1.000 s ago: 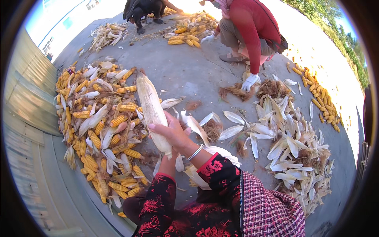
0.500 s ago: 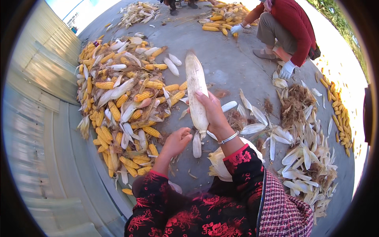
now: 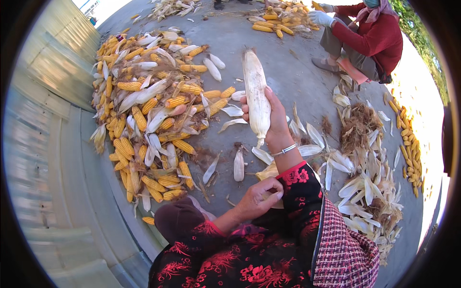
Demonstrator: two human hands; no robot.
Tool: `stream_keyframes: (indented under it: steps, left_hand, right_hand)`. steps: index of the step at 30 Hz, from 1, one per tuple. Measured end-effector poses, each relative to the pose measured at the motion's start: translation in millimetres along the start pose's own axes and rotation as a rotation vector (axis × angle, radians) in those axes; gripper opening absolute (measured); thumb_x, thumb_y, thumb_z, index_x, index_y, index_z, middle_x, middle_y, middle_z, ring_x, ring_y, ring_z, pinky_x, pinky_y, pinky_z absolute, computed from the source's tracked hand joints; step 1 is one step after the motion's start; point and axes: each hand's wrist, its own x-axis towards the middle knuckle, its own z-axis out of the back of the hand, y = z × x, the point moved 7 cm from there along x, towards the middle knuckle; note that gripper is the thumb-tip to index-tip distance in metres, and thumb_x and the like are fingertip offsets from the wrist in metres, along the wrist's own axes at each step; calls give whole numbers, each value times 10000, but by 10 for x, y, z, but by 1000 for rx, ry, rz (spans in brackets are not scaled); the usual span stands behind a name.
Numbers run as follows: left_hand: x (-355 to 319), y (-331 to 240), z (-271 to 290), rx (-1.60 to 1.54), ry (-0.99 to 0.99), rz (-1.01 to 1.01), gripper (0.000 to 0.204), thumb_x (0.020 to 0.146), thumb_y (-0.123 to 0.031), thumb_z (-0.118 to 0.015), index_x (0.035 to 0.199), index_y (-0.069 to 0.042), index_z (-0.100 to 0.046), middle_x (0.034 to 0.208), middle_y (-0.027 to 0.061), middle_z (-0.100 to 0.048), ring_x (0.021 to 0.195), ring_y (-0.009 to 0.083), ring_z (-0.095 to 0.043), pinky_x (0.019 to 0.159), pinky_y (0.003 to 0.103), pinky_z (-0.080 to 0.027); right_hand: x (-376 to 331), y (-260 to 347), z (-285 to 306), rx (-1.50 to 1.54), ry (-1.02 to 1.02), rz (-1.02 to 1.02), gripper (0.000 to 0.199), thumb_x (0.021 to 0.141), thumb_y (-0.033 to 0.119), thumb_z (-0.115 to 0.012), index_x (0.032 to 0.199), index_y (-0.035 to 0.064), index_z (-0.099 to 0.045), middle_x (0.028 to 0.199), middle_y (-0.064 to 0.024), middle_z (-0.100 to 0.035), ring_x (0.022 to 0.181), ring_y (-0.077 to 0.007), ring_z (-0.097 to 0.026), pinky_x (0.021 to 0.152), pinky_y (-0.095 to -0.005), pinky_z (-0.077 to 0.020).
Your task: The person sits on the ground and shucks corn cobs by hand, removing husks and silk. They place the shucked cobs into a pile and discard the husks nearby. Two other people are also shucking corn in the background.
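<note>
Corn husking, and we're right at the start of a fresh ear here. Our right hand (image 3: 270, 126) is wrapped around a corn ear still in its pale husk (image 3: 255, 93), holding it upright above the concrete ground (image 3: 293, 72), tip pointing away from us. Our left hand (image 3: 257, 199) sits low by the lap, fingers curled narrow around what looks like a bit of husk, though we can't quite tell.

Best guess for the next move: the free hand needs to come up to the ear's tip and get a firm pinch on the outer leaves.

No bins or baskets anywhere. It's all loose heaps: yellow cobs (image 3: 153, 120) to our left, stripped husks (image 3: 365, 182) to our right, and a person in red (image 3: 370, 38) crouched by another cob pile (image 3: 278, 19).
</note>
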Motion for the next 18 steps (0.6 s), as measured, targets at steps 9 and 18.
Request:
stream_keyframes:
  steps: [9,18]
  left_hand:
    - [-72,82,-154,262,-190,100,264,868,-49,-650,1098,-47,-521,826,49,-566,705,156,-586,662,301,-502]
    - [-138,-129,-165,711,-175,-165,615,799,-214,-738,1365,-149,-507,906,101,-498,751,269,-590,656,394,-515]
  right_hand:
    - [-370,397,-223,39,149,184,513,988,302,-452,1344,-63,-399,1147,-267,-601,830,-252,-666,676,-355,-589]
    - [-910,1266,-169,-789,17,277,603,855,244,-607,1341,-78,-452,1201,-224,-608,857,-205,-646,702,-292,-552]
